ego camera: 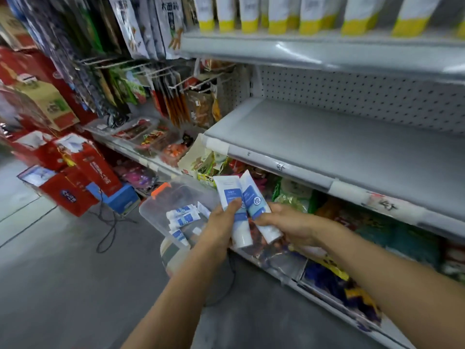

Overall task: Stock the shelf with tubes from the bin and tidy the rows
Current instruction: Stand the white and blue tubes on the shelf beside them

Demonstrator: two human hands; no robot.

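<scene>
Two white tubes with blue labels are held up in front of the shelving, caps down. My left hand [221, 222] grips the left tube [230, 195]; my right hand [289, 222] grips the right tube [251, 195], and the two tubes touch side by side. Just left of my hands sits a clear plastic bin [156, 212] with an orange latch, holding several more white and blue tubes [182, 217]. The grey middle shelf [339, 144] above my hands is bare. White tubes with yellow caps [276, 21] stand in a row on the top shelf.
Snack packets fill the lower shelf [327, 268] under my arms. Hanging bags on pegs [161, 79] and trays of packaged food lie to the left. Red gift boxes [75, 177] and a black cable [105, 222] sit on the grey floor.
</scene>
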